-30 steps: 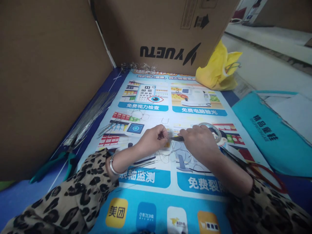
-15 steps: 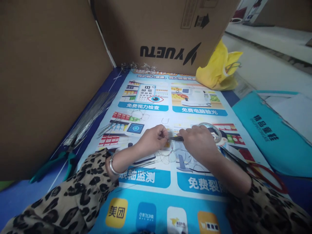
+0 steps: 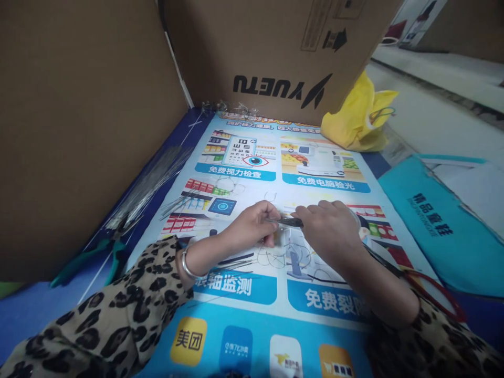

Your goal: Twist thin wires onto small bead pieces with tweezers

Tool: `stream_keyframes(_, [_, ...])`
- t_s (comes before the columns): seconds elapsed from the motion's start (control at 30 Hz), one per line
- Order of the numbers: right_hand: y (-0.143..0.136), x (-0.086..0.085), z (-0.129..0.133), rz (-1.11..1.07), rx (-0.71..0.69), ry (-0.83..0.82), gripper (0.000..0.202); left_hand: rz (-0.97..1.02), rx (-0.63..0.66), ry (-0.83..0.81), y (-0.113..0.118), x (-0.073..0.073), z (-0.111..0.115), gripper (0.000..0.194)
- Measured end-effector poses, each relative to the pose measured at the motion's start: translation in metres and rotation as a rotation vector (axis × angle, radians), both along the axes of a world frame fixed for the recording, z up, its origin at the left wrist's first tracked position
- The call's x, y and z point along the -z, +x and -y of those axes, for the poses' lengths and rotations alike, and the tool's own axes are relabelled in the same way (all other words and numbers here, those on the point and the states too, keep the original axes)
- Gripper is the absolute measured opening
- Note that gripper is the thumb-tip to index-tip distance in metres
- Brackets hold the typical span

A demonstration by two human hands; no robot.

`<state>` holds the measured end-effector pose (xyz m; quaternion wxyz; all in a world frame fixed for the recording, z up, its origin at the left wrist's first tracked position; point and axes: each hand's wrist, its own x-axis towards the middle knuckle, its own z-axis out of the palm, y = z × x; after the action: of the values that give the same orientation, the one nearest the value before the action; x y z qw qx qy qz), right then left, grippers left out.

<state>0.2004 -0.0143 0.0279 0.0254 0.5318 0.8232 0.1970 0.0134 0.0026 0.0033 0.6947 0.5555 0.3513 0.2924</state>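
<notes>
Right hand [image 3: 328, 228] grips small dark pliers [image 3: 290, 222], tips pointing left. Left hand [image 3: 252, 226] has fingers pinched on a thin wire piece [image 3: 274, 220] at the plier tips. Both sit just above the printed poster [image 3: 252, 320], loose wire loops [image 3: 275, 257] underneath. Green pliers [image 3: 92, 257] lie well left.

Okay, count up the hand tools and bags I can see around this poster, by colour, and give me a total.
Green-handled pliers: 1
Red-handled scissors: 1
Dark slim pliers-like tool in the right hand: 1
Yellow plastic bag: 1
Teal fabric bag: 1
Total: 5
</notes>
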Motion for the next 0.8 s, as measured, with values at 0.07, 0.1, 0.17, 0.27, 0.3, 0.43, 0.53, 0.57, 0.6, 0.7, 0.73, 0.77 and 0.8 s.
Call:
stream_keyframes(0.07, [0.0,-0.006,0.002,0.015,-0.003,0.016,0.017,0.06,0.024,-0.028,0.0,0.0,0.001,0.015])
stream_keyframes(0.1, [0.0,-0.008,0.003,0.024,0.0,0.019,0.017,0.085,0.039,-0.039,0.0,-0.001,0.002,0.016])
stream_keyframes(0.17, [0.001,-0.012,0.005,0.038,0.007,0.014,0.017,0.131,0.067,-0.067,0.0,-0.002,0.003,0.017])
stream_keyframes(0.27, [0.001,-0.015,0.007,0.046,0.016,0.003,0.017,0.187,0.087,-0.12,0.001,-0.003,0.004,0.019])
stream_keyframes(0.3, [0.0,-0.015,0.007,0.047,0.016,-0.002,0.016,0.2,0.086,-0.139,0.001,-0.003,0.004,0.021])
stream_keyframes(0.43, [-0.001,-0.015,0.008,0.047,0.012,-0.015,0.019,0.204,0.055,-0.165,0.003,-0.002,0.004,0.023])
stream_keyframes(0.53, [-0.001,-0.014,0.008,0.033,0.01,-0.028,0.019,0.147,0.052,-0.118,0.003,-0.001,0.003,0.021])
stream_keyframes(0.57, [0.0,-0.013,0.008,0.027,0.007,-0.033,0.019,0.125,0.052,-0.097,0.003,0.0,0.003,0.021])
stream_keyframes(0.6, [0.0,-0.013,0.007,0.023,0.003,-0.036,0.018,0.103,0.048,-0.078,0.003,0.0,0.003,0.02])
stream_keyframes(0.7, [0.0,-0.01,0.007,0.022,-0.003,-0.04,0.017,0.045,0.029,-0.049,0.003,-0.001,0.002,0.018])
stream_keyframes(0.73, [0.001,-0.009,0.007,0.023,-0.004,-0.041,0.017,0.032,0.024,-0.047,0.003,-0.001,0.002,0.017])
stream_keyframes(0.77, [0.001,-0.008,0.007,0.025,-0.003,-0.043,0.017,0.02,0.018,-0.045,0.003,-0.002,0.002,0.016])
stream_keyframes(0.8, [0.001,-0.007,0.007,0.028,-0.003,-0.044,0.017,0.01,0.011,-0.043,0.003,-0.002,0.002,0.016])
